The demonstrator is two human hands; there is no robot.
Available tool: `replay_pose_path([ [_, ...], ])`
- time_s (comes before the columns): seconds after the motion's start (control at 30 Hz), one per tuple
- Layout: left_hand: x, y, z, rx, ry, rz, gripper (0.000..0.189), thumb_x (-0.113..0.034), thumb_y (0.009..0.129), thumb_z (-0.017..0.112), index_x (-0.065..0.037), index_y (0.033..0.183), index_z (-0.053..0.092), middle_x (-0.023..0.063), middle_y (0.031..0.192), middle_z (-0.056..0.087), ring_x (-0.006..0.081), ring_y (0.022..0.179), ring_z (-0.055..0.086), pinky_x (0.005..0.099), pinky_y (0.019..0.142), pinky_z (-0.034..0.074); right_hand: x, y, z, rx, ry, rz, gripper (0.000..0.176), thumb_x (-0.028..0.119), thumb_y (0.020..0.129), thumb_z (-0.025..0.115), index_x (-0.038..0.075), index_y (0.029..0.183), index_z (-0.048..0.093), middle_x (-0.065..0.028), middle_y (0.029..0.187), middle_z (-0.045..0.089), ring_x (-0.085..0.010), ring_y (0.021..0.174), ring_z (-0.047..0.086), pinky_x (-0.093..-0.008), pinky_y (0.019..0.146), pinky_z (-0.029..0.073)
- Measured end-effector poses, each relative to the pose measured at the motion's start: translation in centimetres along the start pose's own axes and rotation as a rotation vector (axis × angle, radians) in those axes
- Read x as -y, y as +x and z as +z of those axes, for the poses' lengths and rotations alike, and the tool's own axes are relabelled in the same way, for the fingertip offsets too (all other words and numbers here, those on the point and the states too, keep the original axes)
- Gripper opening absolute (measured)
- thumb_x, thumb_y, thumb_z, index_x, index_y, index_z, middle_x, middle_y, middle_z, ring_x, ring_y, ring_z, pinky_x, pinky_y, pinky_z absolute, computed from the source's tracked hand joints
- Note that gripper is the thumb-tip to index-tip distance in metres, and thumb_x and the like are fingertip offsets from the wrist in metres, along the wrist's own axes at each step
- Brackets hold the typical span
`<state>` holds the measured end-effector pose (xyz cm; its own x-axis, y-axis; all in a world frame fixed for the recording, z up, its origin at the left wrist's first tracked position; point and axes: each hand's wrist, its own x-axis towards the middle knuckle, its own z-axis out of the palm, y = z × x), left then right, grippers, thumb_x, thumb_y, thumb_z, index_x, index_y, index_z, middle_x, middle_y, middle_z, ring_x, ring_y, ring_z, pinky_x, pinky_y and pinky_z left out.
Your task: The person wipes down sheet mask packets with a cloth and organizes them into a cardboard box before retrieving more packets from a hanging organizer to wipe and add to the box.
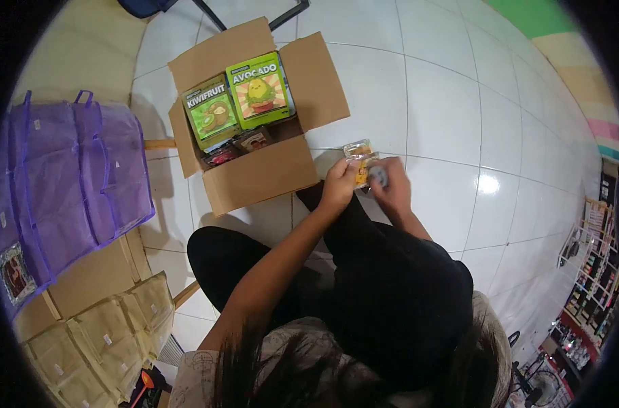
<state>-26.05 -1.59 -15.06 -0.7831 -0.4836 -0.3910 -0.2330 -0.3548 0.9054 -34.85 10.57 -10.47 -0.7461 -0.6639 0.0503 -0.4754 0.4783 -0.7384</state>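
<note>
Above my knees, my left hand (339, 185) is closed on a few small clear-wrapped packets (358, 151) with yellow and orange print. My right hand (395, 189) curls round a grey roundish object (377, 177), possibly a roll of tape, pressed close against the packets. Blur and the fingers hide its exact shape. Left of my hands stands an open cardboard box (262, 178). In it are a green pack marked AVOCADO (259, 88), a pack marked KIWIFRUIT (213, 112) and darker small packets (252, 140) at the near side.
A purple hanging organizer (85, 177) with pockets lies at the left, with a beige pocket organizer (105, 333) nearer me. White floor tiles (445, 102) spread ahead and to the right. Shelves of small goods (595, 279) and a fan (542, 387) stand at the far right.
</note>
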Motion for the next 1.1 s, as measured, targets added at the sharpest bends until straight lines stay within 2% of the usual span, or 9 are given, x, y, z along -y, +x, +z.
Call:
replay_pose_path([
  [0.13, -5.6, -0.7, -3.9, 0.046, 0.301, 0.181, 0.03, -0.029, 0.102, 0.051, -0.002, 0.11, 0.061, 0.0041, 0.09, 0.064, 0.0103, 0.084, 0.061, 0.026, 0.076, 0.049, -2.8, 1.6, -1.4, -0.332, 0.186, 0.14, 0.02, 0.003, 0.081, 0.063, 0.002, 0.1, 0.063, -0.0107, 0.094, 0.062, -0.0221, 0.091, 0.06, -0.0329, 0.082, 0.047],
  [0.2, -10.4, -1.3, -7.6, 0.046, 0.289, 0.047, 0.028, -0.028, 0.099, 0.055, -0.004, 0.109, 0.063, 0.0064, 0.09, 0.067, 0.0143, 0.083, 0.063, 0.0289, 0.077, 0.05, -3.4, 2.3, -3.5, -0.37, 0.136, 0.141, 0.016, 0.004, 0.082, 0.065, 0.002, 0.099, 0.063, -0.0095, 0.091, 0.062, -0.019, 0.084, 0.06, -0.0305, 0.078, 0.048],
  [0.27, -15.4, -2.0, -10.7, -0.118, 0.64, 0.227, 0.031, -0.029, 0.095, 0.057, -0.002, 0.109, 0.064, 0.0163, 0.092, 0.068, 0.0279, 0.086, 0.065, 0.0358, 0.079, 0.049, -4.3, 2.8, -5.1, -0.406, 0.172, 0.207, 0.015, 0.004, 0.084, 0.065, 0.001, 0.099, 0.063, -0.0067, 0.09, 0.062, -0.013, 0.08, 0.058, -0.0271, 0.074, 0.048],
  [0.33, -16.7, -1.7, -13.8, -0.216, 0.88, 0.288, 0.026, -0.024, 0.093, 0.057, -0.001, 0.103, 0.065, 0.0186, 0.093, 0.067, 0.0362, 0.09, 0.064, 0.0404, 0.08, 0.05, -5.0, 3.3, -6.0, -0.467, 0.229, 0.215, 0.014, 0.004, 0.086, 0.065, 0.001, 0.099, 0.063, -0.0056, 0.091, 0.063, -0.0115, 0.081, 0.058, -0.0261, 0.074, 0.049],
  [0.43, -15.4, 0.4, -17.9, -0.065, 1.155, 0.327, 0.021, -0.015, 0.09, 0.059, -0.002, 0.105, 0.065, 0.0168, 0.097, 0.068, 0.0355, 0.092, 0.064, 0.0405, 0.082, 0.049, -5.9, 3.5, -6.1, -0.484, 0.361, 0.262, 0.013, 0.004, 0.087, 0.065, 0.001, 0.099, 0.063, -0.0055, 0.091, 0.063, -0.0114, 0.082, 0.058, -0.0258, 0.075, 0.049],
  [0.63, -11.4, 3.7, -20.3, 0.124, 1.332, 0.328, 0.022, -0.011, 0.084, 0.063, -0.003, 0.104, 0.066, 0.0169, 0.101, 0.066, 0.0369, 0.094, 0.062, 0.0421, 0.082, 0.049, -5.9, 3.1, -5.5, -0.421, 0.293, 0.278, 0.013, 0.004, 0.087, 0.066, 0.0, 0.098, 0.062, -0.0048, 0.088, 0.062, -0.0105, 0.078, 0.058, -0.0259, 0.072, 0.049],
  [0.8, -12.4, 3.0, -19.4, -0.006, 1.23, 0.306, 0.018, -0.011, 0.083, 0.062, -0.006, 0.099, 0.067, 0.0118, 0.093, 0.065, 0.0341, 0.091, 0.063, 0.0438, 0.077, 0.05, -5.2, 2.9, -5.6, -0.392, 0.219, 0.232, 0.013, 0.003, 0.086, 0.066, 0.0, 0.099, 0.063, -0.0038, 0.085, 0.062, -0.0104, 0.075, 0.058, -0.0257, 0.069, 0.049],
  [0.9, -12.2, 3.0, -19.6, -0.045, 1.309, 0.404, 0.017, -0.014, 0.082, 0.064, -0.006, 0.098, 0.067, 0.0107, 0.09, 0.065, 0.0333, 0.088, 0.064, 0.0435, 0.075, 0.051, -6.6, 3.1, -5.0, -0.395, 0.214, 0.252, 0.018, 0.013, 0.086, 0.068, 0.001, 0.099, 0.064, -0.0089, 0.085, 0.065, -0.0141, 0.076, 0.061, -0.0282, 0.069, 0.05],
  [1.1, -11.5, 3.8, -20.1, 0.019, 1.534, 0.432, 0.02, -0.014, 0.081, 0.065, -0.007, 0.099, 0.07, 0.0118, 0.09, 0.065, 0.0315, 0.088, 0.064, 0.0426, 0.075, 0.051, -3.8, 5.0, -4.1, 0.097, -0.201, 0.523, 0.047, 0.047, 0.081, 0.07, 0.004, 0.1, 0.067, -0.0159, 0.082, 0.069, -0.0265, 0.078, 0.069, -0.0391, 0.07, 0.053],
])
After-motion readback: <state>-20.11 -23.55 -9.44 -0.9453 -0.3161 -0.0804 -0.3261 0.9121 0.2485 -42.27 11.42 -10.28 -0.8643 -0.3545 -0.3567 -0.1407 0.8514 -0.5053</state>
